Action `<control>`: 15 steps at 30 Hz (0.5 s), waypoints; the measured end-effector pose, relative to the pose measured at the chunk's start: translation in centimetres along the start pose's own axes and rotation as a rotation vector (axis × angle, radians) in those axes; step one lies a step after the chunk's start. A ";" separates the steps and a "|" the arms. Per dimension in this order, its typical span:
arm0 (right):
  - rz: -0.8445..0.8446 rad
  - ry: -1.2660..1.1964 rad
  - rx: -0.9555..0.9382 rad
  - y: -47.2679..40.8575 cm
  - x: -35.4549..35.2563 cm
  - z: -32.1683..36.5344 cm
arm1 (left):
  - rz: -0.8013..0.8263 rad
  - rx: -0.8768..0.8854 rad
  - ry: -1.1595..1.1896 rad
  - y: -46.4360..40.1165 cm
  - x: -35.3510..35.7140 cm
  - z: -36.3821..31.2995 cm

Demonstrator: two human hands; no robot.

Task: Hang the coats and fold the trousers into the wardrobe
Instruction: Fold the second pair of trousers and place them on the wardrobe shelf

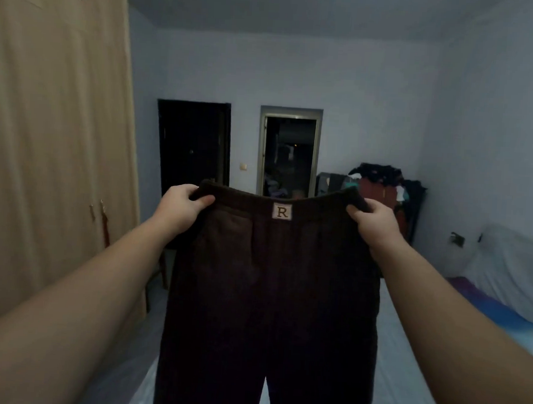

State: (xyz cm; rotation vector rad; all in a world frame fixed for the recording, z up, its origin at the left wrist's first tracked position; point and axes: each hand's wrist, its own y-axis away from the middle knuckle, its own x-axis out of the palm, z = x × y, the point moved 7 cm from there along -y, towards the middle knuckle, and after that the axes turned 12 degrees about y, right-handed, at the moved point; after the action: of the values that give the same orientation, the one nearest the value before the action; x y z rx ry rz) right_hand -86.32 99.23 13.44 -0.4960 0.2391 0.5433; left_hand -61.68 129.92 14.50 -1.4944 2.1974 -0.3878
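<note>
**Trousers held up by the waistband, ready for the fold**

Dark trousers point(269, 295) are held up at the centre of the view, spread flat toward the camera. The waistband is pinched at both corners: the left hand point(180, 209) is clamped on the corner at 9 o'clock from the "R" label point(282, 211), the right hand point(374, 222) on the corner at 3 o'clock. Both hands are closed on the fabric, thumbs in front and fingers behind.

The long axis of the trousers runs vertically, from the waistband at 12 o'clock down to the legs at 6 o'clock, where the split between the legs can be seen near the lower edge. The hems are out of frame. The whole garment hangs below the grip, and the hands are level, neither being clearly nearer.

The wardrobe point(49, 157) stands at 9 o'clock with its doors shut. A bed point(412, 351) lies beneath and beyond the trousers, toward 5 o'clock.

The next step is judged to be a lengthwise fold, one hand being brought across to the other so that leg is laid on leg. As the cloth hangs freely, the legs may twist unless the waistband is kept taut.
</note>
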 end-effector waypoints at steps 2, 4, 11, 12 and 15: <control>0.014 0.005 0.024 0.2 0.7 -1.5 | 0.038 -0.060 0.023 0.7 0.4 1.6; 0.040 -0.004 0.070 0.2 1.3 -3.2 | 0.065 -0.088 0.079 1.4 1.0 2.6; 0.057 -0.168 0.219 -0.3 1.3 -6.1 | -0.068 -0.158 0.204 1.9 -0.3 5.9; 0.046 -0.191 0.241 -0.6 0.9 -6.5 | -0.104 -0.159 0.221 1.8 -1.0 6.1; 0.029 -0.203 0.283 -1.2 -0.3 -7.5 | -0.119 -0.195 0.261 1.5 -2.3 6.2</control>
State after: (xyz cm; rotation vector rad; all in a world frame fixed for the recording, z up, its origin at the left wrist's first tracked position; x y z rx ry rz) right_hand -86.56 94.35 7.60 -0.1612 0.1257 0.5730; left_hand -59.00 132.76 8.96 -1.7720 2.4121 -0.4392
